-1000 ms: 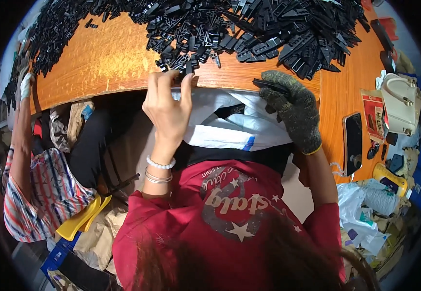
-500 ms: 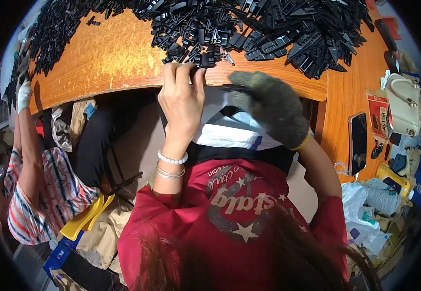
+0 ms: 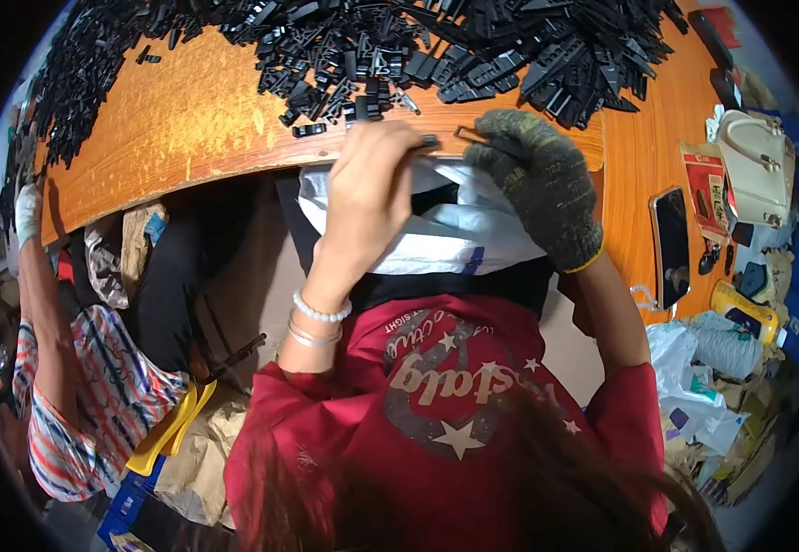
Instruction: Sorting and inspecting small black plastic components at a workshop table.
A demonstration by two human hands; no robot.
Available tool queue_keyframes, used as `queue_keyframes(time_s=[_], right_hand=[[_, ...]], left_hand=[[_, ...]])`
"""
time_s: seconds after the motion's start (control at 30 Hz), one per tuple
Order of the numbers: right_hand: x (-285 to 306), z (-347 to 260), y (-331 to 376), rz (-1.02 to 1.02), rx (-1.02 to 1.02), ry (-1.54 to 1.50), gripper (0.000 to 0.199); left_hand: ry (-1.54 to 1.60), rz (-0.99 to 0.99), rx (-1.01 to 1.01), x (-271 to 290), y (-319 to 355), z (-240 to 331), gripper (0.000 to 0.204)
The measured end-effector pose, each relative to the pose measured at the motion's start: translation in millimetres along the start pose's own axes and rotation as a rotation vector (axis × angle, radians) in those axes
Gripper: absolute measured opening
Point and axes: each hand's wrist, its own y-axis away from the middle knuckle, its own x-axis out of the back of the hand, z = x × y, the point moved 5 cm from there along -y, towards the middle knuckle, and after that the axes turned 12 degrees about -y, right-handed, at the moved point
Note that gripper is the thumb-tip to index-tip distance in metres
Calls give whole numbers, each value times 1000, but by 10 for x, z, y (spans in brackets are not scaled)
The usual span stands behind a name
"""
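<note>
My bare left hand (image 3: 369, 189) is closed in a pinch at the table's front edge. A small black plastic piece (image 3: 429, 142) sticks out between its thumb and fingers. Facing it, my right hand (image 3: 551, 198), in a dark grey knitted glove, grips a longer black plastic clip piece (image 3: 469, 135) whose end points at the left hand. A narrow gap separates the two pieces. Just beyond the left hand lies a heap of small black clip parts (image 3: 326, 78). Longer flat black pieces (image 3: 556, 74) are piled farther right. A white bag (image 3: 418, 253) lies open on my lap below both hands.
The wooden table (image 3: 197, 101) has a worn top. On its right side are a phone (image 3: 670, 247), a red packet (image 3: 710, 193) and a pale handbag (image 3: 757, 166). At the left, a person in a striped shirt (image 3: 110, 396) has a hand (image 3: 28, 212) by another black pile.
My left hand has come away from the small parts with a piece in its fingers and moved right. My right hand has risen from above the lap bag to the table edge. The view has shifted slightly.
</note>
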Motion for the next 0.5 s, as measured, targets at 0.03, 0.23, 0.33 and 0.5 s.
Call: queue_keyframes(time_s=[0.03, 0.23, 0.33, 0.5], right_hand=[[58, 16, 20, 42, 58, 16, 30], [192, -41, 17, 63, 204, 134, 26], [191, -59, -20, 15, 228, 150, 26], [167, -195, -93, -49, 283, 150, 26]], left_hand=[[84, -60, -20, -116, -60, -1, 29], [217, -211, 91, -332, -106, -78, 26], [231, -168, 78, -340, -93, -64, 29], [226, -162, 84, -301, -109, -28, 32]])
